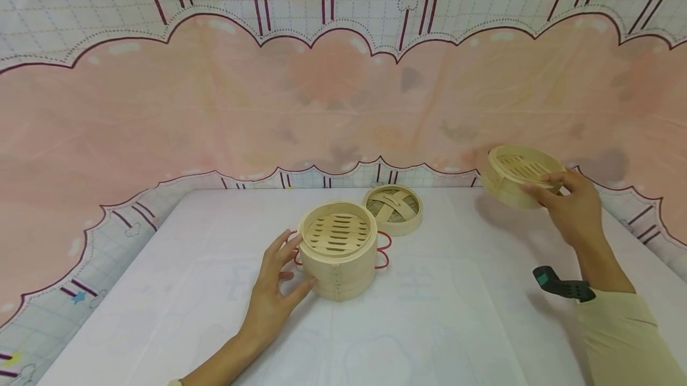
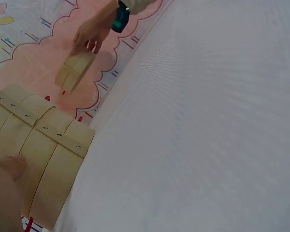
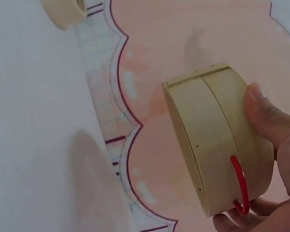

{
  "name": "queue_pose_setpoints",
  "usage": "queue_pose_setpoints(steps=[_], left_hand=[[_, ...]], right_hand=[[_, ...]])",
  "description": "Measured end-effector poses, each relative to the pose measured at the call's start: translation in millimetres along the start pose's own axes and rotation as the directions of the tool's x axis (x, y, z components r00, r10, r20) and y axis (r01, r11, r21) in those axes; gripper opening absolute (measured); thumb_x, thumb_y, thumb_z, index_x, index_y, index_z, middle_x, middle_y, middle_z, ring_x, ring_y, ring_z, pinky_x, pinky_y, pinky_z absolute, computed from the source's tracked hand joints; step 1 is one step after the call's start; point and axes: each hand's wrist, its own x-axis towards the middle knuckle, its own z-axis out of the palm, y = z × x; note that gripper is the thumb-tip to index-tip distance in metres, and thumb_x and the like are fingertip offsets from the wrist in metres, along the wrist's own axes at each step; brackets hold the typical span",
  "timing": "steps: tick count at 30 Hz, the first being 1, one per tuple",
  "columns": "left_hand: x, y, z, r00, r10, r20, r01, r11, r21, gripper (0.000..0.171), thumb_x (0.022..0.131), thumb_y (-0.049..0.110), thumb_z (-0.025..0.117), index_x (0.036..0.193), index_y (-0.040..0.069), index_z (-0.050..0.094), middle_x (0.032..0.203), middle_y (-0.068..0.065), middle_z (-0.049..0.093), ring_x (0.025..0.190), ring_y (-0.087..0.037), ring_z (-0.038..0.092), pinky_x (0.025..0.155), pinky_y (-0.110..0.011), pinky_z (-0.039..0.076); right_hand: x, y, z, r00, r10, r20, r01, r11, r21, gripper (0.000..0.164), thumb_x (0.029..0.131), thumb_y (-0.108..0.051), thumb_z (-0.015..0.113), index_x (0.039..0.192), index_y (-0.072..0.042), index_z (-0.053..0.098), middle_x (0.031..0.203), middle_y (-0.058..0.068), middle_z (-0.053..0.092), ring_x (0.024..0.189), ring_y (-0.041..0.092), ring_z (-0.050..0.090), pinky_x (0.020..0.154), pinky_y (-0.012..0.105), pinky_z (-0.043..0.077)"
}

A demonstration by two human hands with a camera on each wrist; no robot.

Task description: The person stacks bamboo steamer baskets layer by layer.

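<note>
A stack of round bamboo steamer baskets (image 1: 339, 275) with red side loops stands upright on the table, its slatted top tier facing up. My left hand (image 1: 276, 278) rests against the stack's left side, fingers spread along the wall and the thumb at the front; the left wrist view shows the thumb (image 2: 12, 165) on the bamboo. At the right, my right hand (image 1: 576, 204) grips a single steamer basket (image 1: 516, 192) by its rim, raised above the table and tilted. A red loop (image 3: 240, 186) shows on that basket's side in the right wrist view.
Behind the stack, to its right, lies a woven bamboo steamer lid (image 1: 393, 210). A white cloth covers the table (image 1: 429, 326). A printed pink curtain (image 1: 300, 111) hangs along the table's back edge. A dark wristband (image 1: 563, 286) sits on the right wrist.
</note>
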Motion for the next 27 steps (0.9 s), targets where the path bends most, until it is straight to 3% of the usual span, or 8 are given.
queue_pose_setpoints(steps=[6,15,22,27], left_hand=[[0.1,-0.2,0.0,1.0,0.003,-0.002,-0.003,1.0,-0.004,0.075,0.074,-0.008,0.076,0.139,0.009,0.042,0.149,-0.013,0.03,0.114,-0.03,0.053,0.076,-0.048,0.05],[0.2,0.4,-0.8,1.0,0.01,-0.002,-0.01,1.0,0.004,0.075,0.075,-0.007,0.076,0.139,0.009,0.042,0.149,-0.015,0.03,0.114,-0.033,0.054,0.075,-0.049,0.05],[0.1,0.7,-0.8,1.0,0.009,-0.006,-0.008,1.0,0.006,0.075,0.074,-0.008,0.077,0.139,0.009,0.043,0.149,-0.014,0.03,0.114,-0.031,0.054,0.075,-0.048,0.05],[0.1,0.6,-0.8,1.0,0.012,-0.007,-0.012,1.0,0.01,0.075,0.074,-0.008,0.077,0.139,0.009,0.042,0.149,-0.014,0.03,0.114,-0.03,0.054,0.075,-0.047,0.051]], right_hand=[[-1,-14,1,1.0,0.004,0.009,-0.004,0.999,0.043,0.055,0.084,-0.037,0.073,0.111,0.008,0.057,0.152,0.018,0.028,0.139,0.036,0.023,0.07,0.008,0.038],[-4,-38,5,1.0,0.006,0.024,-0.009,0.994,0.107,0.052,0.086,-0.038,0.07,0.113,0.004,0.055,0.143,0.015,0.037,0.123,0.029,0.033,0.066,0.007,0.046],[-9,-53,9,0.999,0.031,0.025,-0.037,0.956,0.291,0.038,0.084,-0.025,0.074,0.109,-0.001,0.059,0.14,0.01,0.037,0.115,0.022,0.044,0.069,0.011,0.049],[-13,-63,13,1.0,-0.027,0.0,0.026,0.966,0.256,0.039,0.084,-0.023,0.074,0.108,0.004,0.059,0.135,0.009,0.045,0.111,0.02,0.046,0.067,0.011,0.049]])
